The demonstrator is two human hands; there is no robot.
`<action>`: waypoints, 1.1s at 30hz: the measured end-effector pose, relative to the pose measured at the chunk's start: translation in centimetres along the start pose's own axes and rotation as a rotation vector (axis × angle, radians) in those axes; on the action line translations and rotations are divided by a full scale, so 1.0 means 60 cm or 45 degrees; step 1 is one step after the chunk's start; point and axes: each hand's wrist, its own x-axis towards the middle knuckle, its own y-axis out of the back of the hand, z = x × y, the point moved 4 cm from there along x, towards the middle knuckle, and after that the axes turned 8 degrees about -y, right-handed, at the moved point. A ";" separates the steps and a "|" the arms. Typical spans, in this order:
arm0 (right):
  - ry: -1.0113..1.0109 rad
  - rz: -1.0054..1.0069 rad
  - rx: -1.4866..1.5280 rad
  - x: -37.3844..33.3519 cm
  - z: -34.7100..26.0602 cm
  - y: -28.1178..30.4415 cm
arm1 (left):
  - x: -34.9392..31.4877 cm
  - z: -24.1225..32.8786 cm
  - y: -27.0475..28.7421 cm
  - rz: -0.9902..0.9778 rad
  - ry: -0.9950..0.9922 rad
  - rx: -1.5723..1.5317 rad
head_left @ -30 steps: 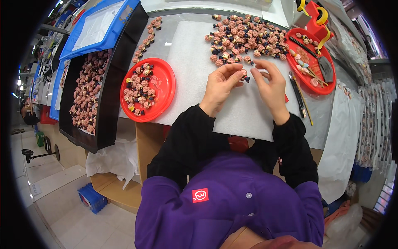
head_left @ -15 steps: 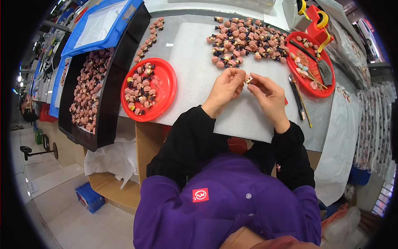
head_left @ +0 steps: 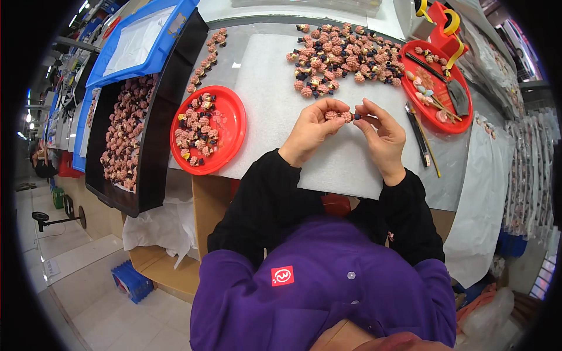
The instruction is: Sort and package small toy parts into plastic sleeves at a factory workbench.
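Over the pale mat, my left hand [head_left: 311,130] pinches a small figurine [head_left: 346,117] by its bumpy pink hair. My right hand [head_left: 383,139] has thumb and fingers closed at its dark end, so both hands hold it between them. The figurine lies sideways, and part of it is hidden by my fingers. Beyond my hands spreads a heap of similar pink-haired, dark-bodied figurines [head_left: 345,55]. To the left, a round red plate [head_left: 233,131] carries several more.
A black bin [head_left: 167,111] full of figurines stands left, beside a blue tray [head_left: 175,23]. More figurines line up [head_left: 205,61] at the far left. On the right are a red tray [head_left: 462,126] with tools and small parts, a tape dispenser [head_left: 442,35], and a knife [head_left: 418,137].
The figurine has been turned between my fingers, and its pink hair and dark end now show. My right fingers have lifted and spread a little; both hands stay over the same spot.
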 end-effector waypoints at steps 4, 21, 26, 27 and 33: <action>-0.102 -0.039 0.001 -0.003 0.006 0.001 | 0.000 -0.001 0.001 -0.040 0.020 0.035; -0.319 0.027 0.076 0.003 0.012 0.002 | 0.009 -0.010 -0.015 -0.037 -0.111 0.077; 0.256 -0.220 -0.810 -0.002 -0.042 -0.025 | 0.000 -0.004 -0.004 0.080 -0.024 0.256; 0.281 -0.170 -0.935 -0.005 -0.052 -0.031 | -0.004 -0.001 -0.009 0.086 0.013 0.217; 0.395 -0.167 -1.104 0.028 -0.116 0.078 | -0.006 0.005 -0.048 -0.138 0.002 0.103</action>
